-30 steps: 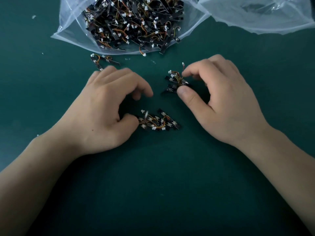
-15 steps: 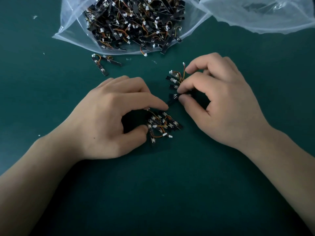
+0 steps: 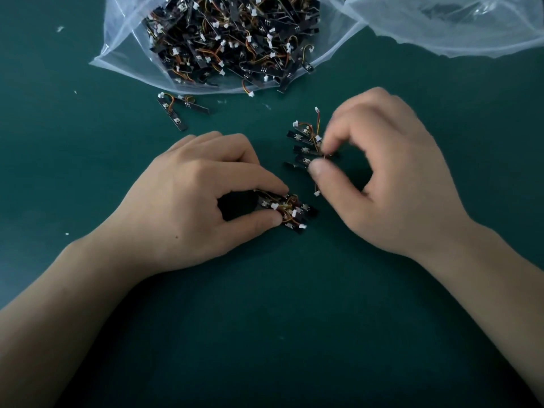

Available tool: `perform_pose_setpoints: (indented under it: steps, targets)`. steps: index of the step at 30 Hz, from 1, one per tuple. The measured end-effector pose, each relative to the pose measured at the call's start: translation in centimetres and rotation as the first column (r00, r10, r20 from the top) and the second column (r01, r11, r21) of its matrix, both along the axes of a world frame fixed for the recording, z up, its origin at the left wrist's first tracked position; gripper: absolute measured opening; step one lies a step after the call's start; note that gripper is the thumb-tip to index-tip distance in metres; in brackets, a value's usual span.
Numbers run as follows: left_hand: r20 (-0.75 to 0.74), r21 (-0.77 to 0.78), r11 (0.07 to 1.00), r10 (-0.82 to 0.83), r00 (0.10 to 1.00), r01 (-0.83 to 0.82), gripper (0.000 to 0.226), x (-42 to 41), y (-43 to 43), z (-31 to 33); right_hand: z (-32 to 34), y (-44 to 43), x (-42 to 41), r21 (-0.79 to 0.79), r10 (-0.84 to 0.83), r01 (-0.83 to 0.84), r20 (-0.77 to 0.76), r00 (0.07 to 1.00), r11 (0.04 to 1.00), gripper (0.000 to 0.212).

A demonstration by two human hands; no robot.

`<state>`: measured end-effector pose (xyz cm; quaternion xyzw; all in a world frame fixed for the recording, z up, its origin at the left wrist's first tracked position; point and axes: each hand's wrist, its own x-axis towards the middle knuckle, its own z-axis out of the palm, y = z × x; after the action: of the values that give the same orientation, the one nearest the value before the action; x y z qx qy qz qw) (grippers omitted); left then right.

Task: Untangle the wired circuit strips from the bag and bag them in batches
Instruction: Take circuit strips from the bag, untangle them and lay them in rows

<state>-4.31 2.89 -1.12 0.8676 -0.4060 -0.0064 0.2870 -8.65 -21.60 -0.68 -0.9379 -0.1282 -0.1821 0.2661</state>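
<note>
A clear plastic bag at the top holds a dense tangle of black circuit strips with orange wires and white plugs. My left hand pinches a small bundle of strips between thumb and forefinger on the green mat. My right hand pinches a second bundle of strips by its wires, thumb below and fingertips above. The two bundles lie a short gap apart.
Two loose strips lie on the mat just below the bag's mouth. A second clear plastic bag lies at the top right. Small white flecks dot the green mat.
My left hand has closed thumb and forefinger on the lower bundle and gathered it tighter. My right hand shifted its pinch on the upper bundle, which now fans out more.
</note>
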Motion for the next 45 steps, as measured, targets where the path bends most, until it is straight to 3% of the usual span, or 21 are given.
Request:
perform_pose_setpoints:
  steps: [2,4,7,13,18,20,22,28,35,40,45]
  targets:
    - [0.002,-0.008,1.000,0.003,1.000,-0.003,0.029,0.0,0.0,-0.2,0.4,-0.2,-0.1,-0.026,-0.115,0.115,0.019,0.993,0.993,0.026]
    - [0.007,-0.015,1.000,0.009,1.000,-0.009,0.028,0.1,0.0,-0.3,0.3,-0.2,-0.3,-0.149,-0.218,0.212,-0.025,0.976,0.966,0.041]
    - [-0.016,-0.037,0.999,0.024,1.000,-0.025,0.027,0.2,-0.1,-0.4,0.0,0.1,-0.8,-0.319,-0.276,0.219,-0.143,0.950,0.922,0.072]
    - [-0.067,-0.081,0.992,0.088,0.994,-0.093,0.026,-0.1,-0.5,-0.3,0.4,0.6,-0.8,-0.378,-0.182,0.091,-0.214,0.960,0.921,0.105]
    - [-0.044,-0.036,0.972,0.233,0.972,-0.234,0.054,0.0,-0.7,-0.3,0.7,0.6,-0.7,-0.361,-0.095,-0.005,-0.259,0.961,0.932,0.112]
    - [-0.032,-0.008,0.966,0.256,0.966,-0.257,0.064,-0.1,-0.9,-0.2,0.7,0.6,-0.7,-0.392,-0.085,-0.023,-0.258,0.962,0.920,0.108]
    - [-0.009,0.026,0.963,0.270,0.963,-0.269,0.067,-0.1,-1.1,-0.2,0.5,0.7,-0.6,-0.403,-0.063,-0.039,-0.239,0.969,0.915,0.090]
    - [0.010,0.036,0.962,0.269,0.963,-0.269,0.032,-0.1,-2.2,0.2,0.2,1.0,-0.2,-0.278,-0.021,-0.044,-0.226,0.974,0.960,0.038]
    - [-0.145,-0.036,0.965,0.254,0.956,-0.262,0.020,1.7,-4.3,0.4,-0.1,1.1,0.0,-0.344,-0.139,0.062,-0.202,0.970,0.937,0.034]
    - [-0.119,-0.068,0.948,0.301,0.946,-0.310,0.016,2.0,-5.3,0.0,0.2,1.0,0.5,-0.422,-0.172,0.111,-0.109,0.979,0.900,0.020]
    - [-0.095,-0.105,0.951,0.283,0.954,-0.292,0.024,1.7,-4.7,-0.3,0.0,1.3,0.6,-0.467,-0.174,0.097,-0.125,0.977,0.879,0.010]
